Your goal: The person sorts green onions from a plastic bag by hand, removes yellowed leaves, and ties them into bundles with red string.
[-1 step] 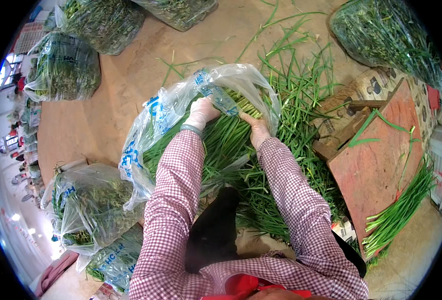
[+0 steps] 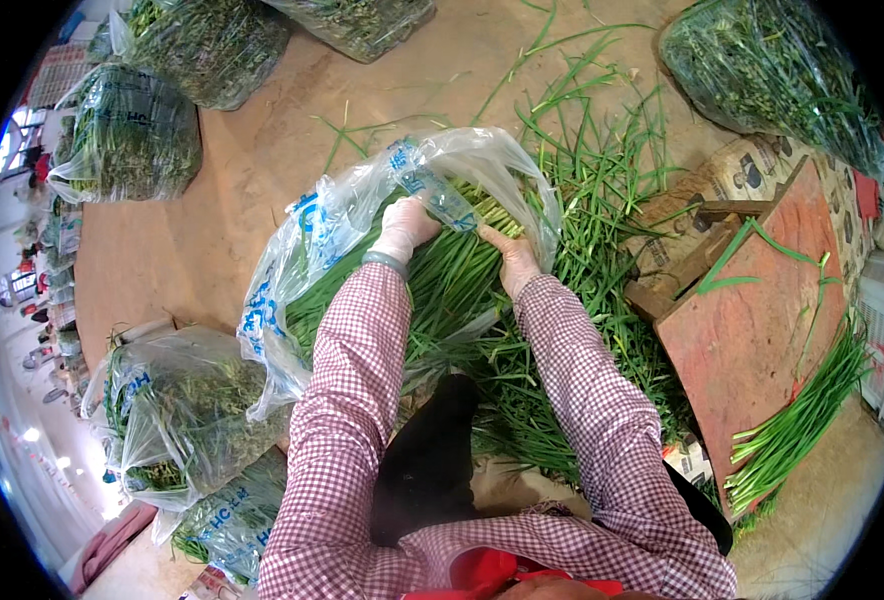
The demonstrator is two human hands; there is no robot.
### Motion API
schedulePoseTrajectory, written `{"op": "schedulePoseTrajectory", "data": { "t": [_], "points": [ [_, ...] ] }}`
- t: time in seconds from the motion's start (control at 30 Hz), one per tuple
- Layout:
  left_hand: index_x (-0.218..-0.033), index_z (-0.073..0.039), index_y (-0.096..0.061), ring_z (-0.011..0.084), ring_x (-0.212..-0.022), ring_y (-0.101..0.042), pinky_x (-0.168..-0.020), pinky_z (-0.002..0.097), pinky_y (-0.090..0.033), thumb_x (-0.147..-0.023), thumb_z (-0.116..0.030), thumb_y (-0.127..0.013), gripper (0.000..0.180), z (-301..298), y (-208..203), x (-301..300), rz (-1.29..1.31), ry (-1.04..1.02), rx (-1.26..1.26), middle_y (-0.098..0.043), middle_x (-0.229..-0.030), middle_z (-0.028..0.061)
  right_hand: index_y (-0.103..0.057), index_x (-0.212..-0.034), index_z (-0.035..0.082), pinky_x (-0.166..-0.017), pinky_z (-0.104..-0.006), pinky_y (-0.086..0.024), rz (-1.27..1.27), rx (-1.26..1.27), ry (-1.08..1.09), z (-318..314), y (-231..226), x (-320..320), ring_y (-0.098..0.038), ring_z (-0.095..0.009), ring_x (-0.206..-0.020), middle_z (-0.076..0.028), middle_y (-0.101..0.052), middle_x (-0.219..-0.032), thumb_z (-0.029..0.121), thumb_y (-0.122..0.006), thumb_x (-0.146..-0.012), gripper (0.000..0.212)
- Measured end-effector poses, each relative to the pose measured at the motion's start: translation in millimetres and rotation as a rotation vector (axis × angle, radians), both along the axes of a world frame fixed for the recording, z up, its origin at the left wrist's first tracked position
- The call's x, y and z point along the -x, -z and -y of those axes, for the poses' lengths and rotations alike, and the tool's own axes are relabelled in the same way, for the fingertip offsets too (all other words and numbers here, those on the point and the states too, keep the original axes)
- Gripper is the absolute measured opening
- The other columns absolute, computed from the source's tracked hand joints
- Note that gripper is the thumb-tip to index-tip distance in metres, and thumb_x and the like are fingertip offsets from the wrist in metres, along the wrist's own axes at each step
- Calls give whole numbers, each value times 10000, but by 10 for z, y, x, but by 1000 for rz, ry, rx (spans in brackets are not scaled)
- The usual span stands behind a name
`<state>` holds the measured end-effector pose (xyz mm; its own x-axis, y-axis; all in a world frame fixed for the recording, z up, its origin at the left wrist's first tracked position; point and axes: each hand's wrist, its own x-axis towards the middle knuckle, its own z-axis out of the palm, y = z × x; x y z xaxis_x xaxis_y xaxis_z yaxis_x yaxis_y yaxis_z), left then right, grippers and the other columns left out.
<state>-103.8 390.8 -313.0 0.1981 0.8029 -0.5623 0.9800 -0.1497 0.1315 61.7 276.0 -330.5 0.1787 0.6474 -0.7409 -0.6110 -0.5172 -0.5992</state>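
Note:
A large clear plastic bag [image 2: 319, 243] with blue printing lies in front of me, its mouth spread wide around a thick load of green chives [image 2: 452, 262]. The pale stem ends [image 2: 494, 208] point up and to the right inside it. My left hand [image 2: 405, 230], in a whitish glove, is closed at the bag's inner fold, over the leaves. Bare, my right hand [image 2: 517, 262] bends around the right side of the load, its thumb at the end of the printed plastic fold. Its other fingers are mostly hidden.
Loose green leaves [image 2: 602, 190] lie heaped right of the bag. A reddish board [image 2: 752, 310] slopes at the right, with a chive bunch [image 2: 802, 420] by its lower edge. Filled bags [image 2: 132, 135] stand at the far left, near left [image 2: 187, 400] and far right [image 2: 772, 70].

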Motion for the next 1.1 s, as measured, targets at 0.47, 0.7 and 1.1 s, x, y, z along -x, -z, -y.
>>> {"op": "schedulePoseTrajectory", "data": {
  "t": [0.47, 0.7, 1.1],
  "points": [
    [-1268, -141, -548, 238, -892, -520, -809, 343, -369, -640, -28, -668, 649, 1308, -631, 316, 526, -93, -396, -563, -907, 68, -315, -1431, 68, -933, -301, -441, -369, -269, -198, 458, -459, 153, -558, -164, -1042, -45, -588, -1160, -61, -720, -662, 879],
    [-1294, -105, -504, 285, -961, -498, -883, 376, -349, -658, 16, -625, 659, 1545, -736, 372, 507, -72, -364, -554, -1001, 106, -193, -1483, 97, -980, -293, -415, -409, -404, -104, 590, -512, 241, -465, -163, -1183, -48, -397, -1391, -124, -684, -622, 1016],
    [-1394, -98, -333, 326, -1201, -406, -1022, 458, -275, -652, -75, -684, 821, 1361, -968, 472, 163, 248, -280, -458, -1283, 173, -337, -1446, 143, -1015, -274, -379, -348, -555, -146, 415, -662, 242, -462, -138, -1190, -15, -396, -1410, -96, -604, -674, 851]
  ]
}}
